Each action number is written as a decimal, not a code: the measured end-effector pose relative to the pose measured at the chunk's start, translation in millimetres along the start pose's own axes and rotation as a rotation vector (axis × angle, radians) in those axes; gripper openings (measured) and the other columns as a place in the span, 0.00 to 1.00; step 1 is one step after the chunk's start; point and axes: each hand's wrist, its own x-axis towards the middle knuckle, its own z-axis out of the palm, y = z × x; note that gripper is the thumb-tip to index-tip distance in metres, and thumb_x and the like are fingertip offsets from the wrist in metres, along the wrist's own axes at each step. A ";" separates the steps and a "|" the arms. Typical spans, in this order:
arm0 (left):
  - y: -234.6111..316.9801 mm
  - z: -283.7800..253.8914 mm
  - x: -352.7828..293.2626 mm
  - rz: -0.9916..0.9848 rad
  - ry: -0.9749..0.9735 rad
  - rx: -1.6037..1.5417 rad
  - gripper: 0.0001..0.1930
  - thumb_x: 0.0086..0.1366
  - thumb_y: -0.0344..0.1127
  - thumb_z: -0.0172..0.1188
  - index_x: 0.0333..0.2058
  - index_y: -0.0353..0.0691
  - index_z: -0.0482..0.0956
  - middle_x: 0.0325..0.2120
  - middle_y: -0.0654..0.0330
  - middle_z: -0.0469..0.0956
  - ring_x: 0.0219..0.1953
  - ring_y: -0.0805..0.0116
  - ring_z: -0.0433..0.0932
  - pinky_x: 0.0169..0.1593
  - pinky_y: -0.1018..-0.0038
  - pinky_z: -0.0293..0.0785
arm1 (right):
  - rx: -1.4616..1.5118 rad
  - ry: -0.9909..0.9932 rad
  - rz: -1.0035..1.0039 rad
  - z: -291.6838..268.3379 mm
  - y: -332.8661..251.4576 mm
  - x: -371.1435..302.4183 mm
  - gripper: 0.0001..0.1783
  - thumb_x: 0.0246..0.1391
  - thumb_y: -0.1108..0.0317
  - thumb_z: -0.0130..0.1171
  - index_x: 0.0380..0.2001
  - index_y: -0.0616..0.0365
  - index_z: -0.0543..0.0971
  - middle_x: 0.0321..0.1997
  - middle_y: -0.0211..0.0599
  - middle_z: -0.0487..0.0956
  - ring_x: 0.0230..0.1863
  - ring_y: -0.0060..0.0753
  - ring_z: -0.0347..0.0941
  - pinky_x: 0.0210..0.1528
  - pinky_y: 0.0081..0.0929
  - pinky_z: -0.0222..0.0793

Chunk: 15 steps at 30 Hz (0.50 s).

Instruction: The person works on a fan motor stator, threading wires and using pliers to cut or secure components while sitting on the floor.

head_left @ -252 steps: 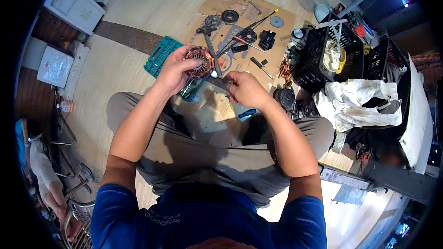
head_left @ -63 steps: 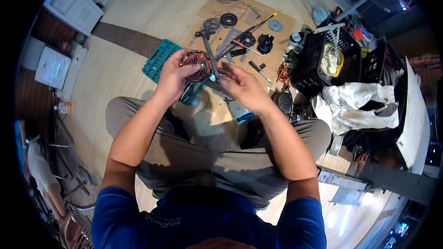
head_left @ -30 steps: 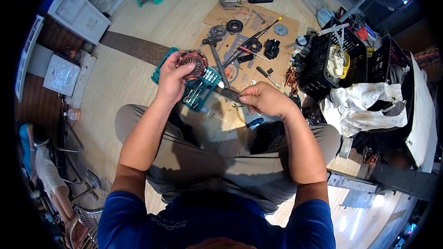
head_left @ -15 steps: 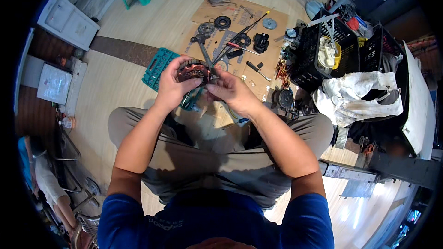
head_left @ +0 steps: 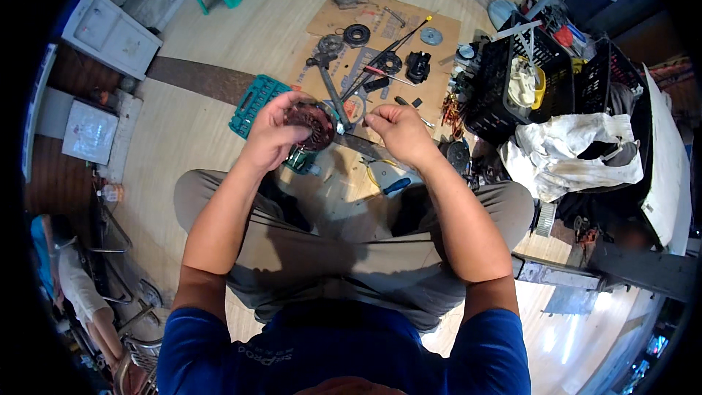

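A flat brown cardboard sheet (head_left: 437, 91) has a teal plastic tool case (head_left: 256, 102) by its left edge and a grey metal hammer (head_left: 333, 91) on its left part. Above its near side, the right hand (head_left: 401, 134) pinches thumb and fingertips together, contents unclear; at its near left, the left hand (head_left: 274, 135) grips a round copper-wound ring (head_left: 317, 133).

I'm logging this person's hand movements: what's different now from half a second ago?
The right hand has moved away from the copper-wound ring, off to the person's right; whether its fingertips pinch anything is too small to tell. The left hand still holds the ring. The green tool case and hammer stayed put.
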 end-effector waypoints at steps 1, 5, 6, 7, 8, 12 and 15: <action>1.5 -2.7 1.1 0.054 0.018 -0.101 0.25 0.51 0.23 0.62 0.49 0.32 0.68 0.41 0.55 0.77 0.44 0.65 0.78 0.52 0.71 0.74 | -0.096 -0.111 0.076 -1.9 -6.7 -1.6 0.11 0.58 0.65 0.57 0.32 0.63 0.80 0.21 0.29 0.75 0.25 0.20 0.66 0.32 0.23 0.65; 7.7 -7.3 11.9 0.185 0.161 -0.231 0.17 0.58 0.25 0.56 0.47 0.29 0.69 0.41 0.51 0.77 0.43 0.63 0.79 0.50 0.67 0.76 | -0.086 -0.330 0.145 -4.5 24.3 -2.2 0.11 0.57 0.64 0.58 0.31 0.62 0.80 0.21 0.31 0.75 0.24 0.21 0.66 0.32 0.23 0.66; 9.5 -12.8 11.1 0.191 0.169 -0.224 0.17 0.58 0.25 0.56 0.47 0.29 0.69 0.41 0.51 0.77 0.43 0.63 0.79 0.50 0.67 0.76 | -0.084 -0.339 0.138 -4.5 22.0 -3.3 0.11 0.57 0.64 0.58 0.31 0.62 0.80 0.21 0.31 0.75 0.24 0.21 0.66 0.32 0.23 0.66; 10.6 -20.6 11.2 0.207 0.221 -0.216 0.16 0.58 0.25 0.56 0.46 0.29 0.69 0.41 0.50 0.78 0.43 0.63 0.79 0.50 0.67 0.76 | -0.081 -0.396 0.188 -5.0 18.9 -4.6 0.11 0.57 0.64 0.58 0.31 0.62 0.80 0.21 0.30 0.75 0.24 0.21 0.66 0.31 0.23 0.66; 12.8 -25.6 10.4 0.223 0.272 -0.207 0.16 0.59 0.25 0.56 0.46 0.29 0.70 0.40 0.50 0.78 0.42 0.62 0.80 0.50 0.67 0.76 | -0.078 -0.452 0.237 -4.3 14.5 -5.8 0.11 0.57 0.64 0.58 0.31 0.62 0.80 0.21 0.28 0.75 0.24 0.20 0.66 0.31 0.23 0.65; 14.5 -23.4 8.4 0.232 0.281 -0.141 0.17 0.57 0.24 0.58 0.46 0.30 0.70 0.41 0.51 0.78 0.42 0.64 0.80 0.50 0.68 0.76 | -0.123 -0.550 0.236 -6.0 8.5 -7.3 0.15 0.56 0.62 0.60 0.43 0.60 0.79 0.27 0.33 0.79 0.31 0.25 0.72 0.37 0.27 0.69; 8.4 -17.0 6.4 0.206 0.243 -0.064 0.20 0.55 0.25 0.60 0.47 0.30 0.69 0.42 0.52 0.77 0.44 0.65 0.79 0.50 0.69 0.75 | -0.224 -0.463 -0.065 -8.2 -4.3 -12.7 0.28 0.53 0.61 0.62 0.55 0.61 0.71 0.43 0.47 0.80 0.45 0.39 0.76 0.49 0.31 0.68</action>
